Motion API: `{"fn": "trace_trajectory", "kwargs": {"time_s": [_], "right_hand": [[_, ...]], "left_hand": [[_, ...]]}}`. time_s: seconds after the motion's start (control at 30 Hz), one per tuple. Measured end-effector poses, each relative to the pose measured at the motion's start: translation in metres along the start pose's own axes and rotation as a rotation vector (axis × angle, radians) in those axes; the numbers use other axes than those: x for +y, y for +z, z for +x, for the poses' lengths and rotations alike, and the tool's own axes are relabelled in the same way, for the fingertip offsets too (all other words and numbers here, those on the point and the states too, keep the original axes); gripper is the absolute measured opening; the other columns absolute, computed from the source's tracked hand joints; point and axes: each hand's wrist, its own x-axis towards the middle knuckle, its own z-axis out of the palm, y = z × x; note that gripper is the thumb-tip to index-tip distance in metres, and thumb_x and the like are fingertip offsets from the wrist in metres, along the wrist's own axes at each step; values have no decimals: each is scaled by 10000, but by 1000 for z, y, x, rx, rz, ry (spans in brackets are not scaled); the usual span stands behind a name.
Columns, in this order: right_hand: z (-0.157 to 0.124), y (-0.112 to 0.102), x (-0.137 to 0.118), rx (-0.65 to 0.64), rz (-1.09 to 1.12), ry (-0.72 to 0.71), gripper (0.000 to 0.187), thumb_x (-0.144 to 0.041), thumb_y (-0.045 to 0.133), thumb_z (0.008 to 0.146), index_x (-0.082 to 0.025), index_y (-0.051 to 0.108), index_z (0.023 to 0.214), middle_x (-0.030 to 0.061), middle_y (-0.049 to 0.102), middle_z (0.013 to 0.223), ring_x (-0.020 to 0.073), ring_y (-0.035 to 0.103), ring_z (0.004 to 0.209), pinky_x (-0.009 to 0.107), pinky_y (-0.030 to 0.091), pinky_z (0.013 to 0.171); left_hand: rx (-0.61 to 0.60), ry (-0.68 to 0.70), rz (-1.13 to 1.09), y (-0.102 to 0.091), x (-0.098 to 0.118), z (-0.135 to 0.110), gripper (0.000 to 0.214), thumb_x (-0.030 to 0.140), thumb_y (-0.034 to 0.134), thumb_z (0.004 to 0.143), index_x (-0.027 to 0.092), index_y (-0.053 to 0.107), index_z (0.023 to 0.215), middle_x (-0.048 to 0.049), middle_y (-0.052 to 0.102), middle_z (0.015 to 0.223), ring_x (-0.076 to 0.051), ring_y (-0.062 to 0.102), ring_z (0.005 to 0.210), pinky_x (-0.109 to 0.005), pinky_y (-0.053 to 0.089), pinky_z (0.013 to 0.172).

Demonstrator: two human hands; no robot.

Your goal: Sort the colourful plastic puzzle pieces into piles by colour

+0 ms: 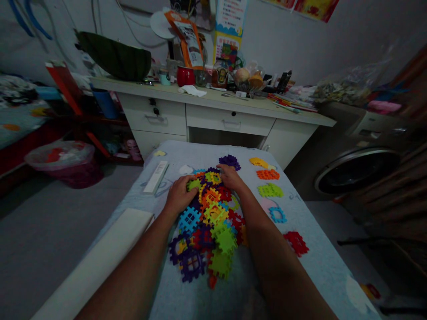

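Note:
A heap of colourful interlocking plastic tiles (213, 218) lies on a pale cloth-covered surface (310, 266) in front of me. My left hand (179, 194) rests on the heap's far left side, fingers curled over a green tile. My right hand (231, 177) lies on the heap's far right side, fingers bent down onto the tiles. Sorted tiles lie to the right: purple (229, 162), yellow (259, 162), orange (268, 174), green (270, 190), blue (277, 215) and red (296, 242).
A white flat strip (156, 177) lies at the cloth's left, and a long white board (100, 262) runs along the near left edge. Behind stands a cluttered white desk (213, 106); a washing machine (360, 169) at right; a pink bin (63, 162) at left.

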Motion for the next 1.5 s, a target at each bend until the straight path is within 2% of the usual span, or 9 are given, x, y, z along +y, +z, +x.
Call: {"fn": "trace_trajectory", "kwargs": {"time_s": [0.17,0.33,0.6,0.77,0.97,1.13,1.3,1.4,1.5], "right_hand": [[0,12,-4,-76,-55,6,448,-115,510,854,-171,583,1292,121,581,1361,237,494,1264,409,318,1093],[2,9,2,-65,-108,-4,389,-58,561,769,-206,673,1110,83,645,1162,212,542,1119,367,379,1014],[3,3,13,-30,55,-52,153,-125,611,756,-171,682,883,30,654,882,175,569,877,291,426,831],[1,-9,20,116,215,50,184,-235,533,823,-165,667,928,19,662,821,160,583,764,271,438,726],[3,-6,33,348,398,313,215,-321,496,816,-172,642,867,13,642,676,161,606,616,272,476,621],[9,6,40,434,624,491,194,-305,518,794,-169,611,896,22,661,730,143,637,608,227,478,523],[15,5,39,467,768,502,310,-199,523,789,-132,589,1084,63,684,875,127,661,687,223,524,592],[16,2,39,468,721,497,390,-149,530,755,-133,589,1140,106,672,1067,140,666,753,269,551,664],[14,0,40,457,561,449,392,-165,565,735,-160,627,1123,97,669,1108,180,659,831,342,557,774]], "left_hand": [[3,2,-3,0,-1,0,364,325,597,766,235,626,1117,-71,639,1168,-257,591,1069,-396,470,911],[2,-7,-37,1,-4,1,366,326,611,756,226,637,1107,-72,645,1154,-256,593,1070,-396,475,915],[-2,-35,-118,0,-5,3,304,327,608,761,220,656,1043,-65,662,1096,-241,614,1024,-379,501,867],[5,-22,-79,3,-5,3,301,321,609,759,221,659,1038,-67,661,1124,-247,612,1042,-385,496,881],[13,-18,-56,2,-1,2,286,316,605,766,226,655,1032,-61,667,1122,-241,614,1043,-377,496,874],[10,-15,-42,-1,2,1,277,315,602,762,231,660,1019,-58,669,1107,-248,615,1036,-381,495,871],[6,-16,-29,-1,1,0,283,319,590,775,226,657,1034,-66,662,1116,-254,607,1043,-396,483,892],[8,-15,-25,0,1,0,277,317,591,779,235,655,1036,-60,661,1124,-254,602,1061,-398,477,907],[13,-9,-29,0,0,0,278,319,597,774,238,654,1034,-56,664,1117,-254,599,1070,-400,470,926]]}}
